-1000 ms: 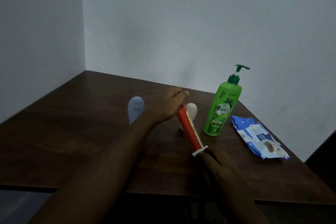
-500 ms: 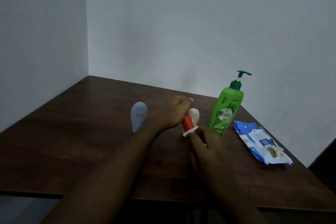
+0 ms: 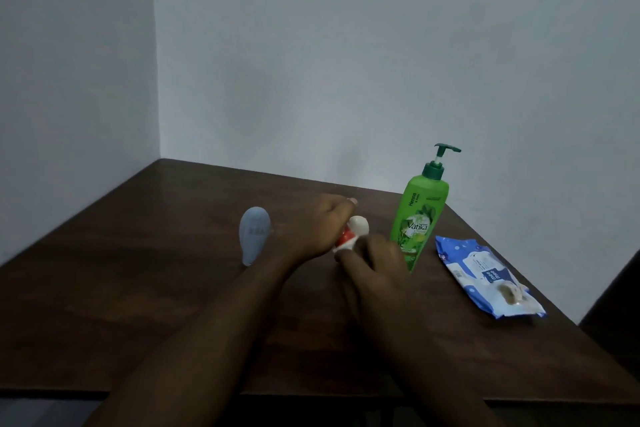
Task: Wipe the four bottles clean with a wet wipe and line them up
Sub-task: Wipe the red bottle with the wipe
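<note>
Left hand (image 3: 323, 227): my fingers curl round the red bottle (image 3: 346, 238).
Right hand (image 3: 372, 265): my fingers curl on its white cap end.
Where: over the table (image 3: 156, 288), near the far edge, between the blue bottle (image 3: 254, 236) and the green bottle (image 3: 419, 215).
Which way: long side runs far to near, I think, cap toward me.
Do it well: hold tight, rub all round. No wipe shows; the pack (image 3: 488, 277) lies by the right edge.

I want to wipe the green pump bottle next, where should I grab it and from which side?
Probably the wide body of the green pump bottle, from its right: it stands upright, the pump neck is thin, and the red tube crowds its left, while the wipes pack lies apart.
</note>
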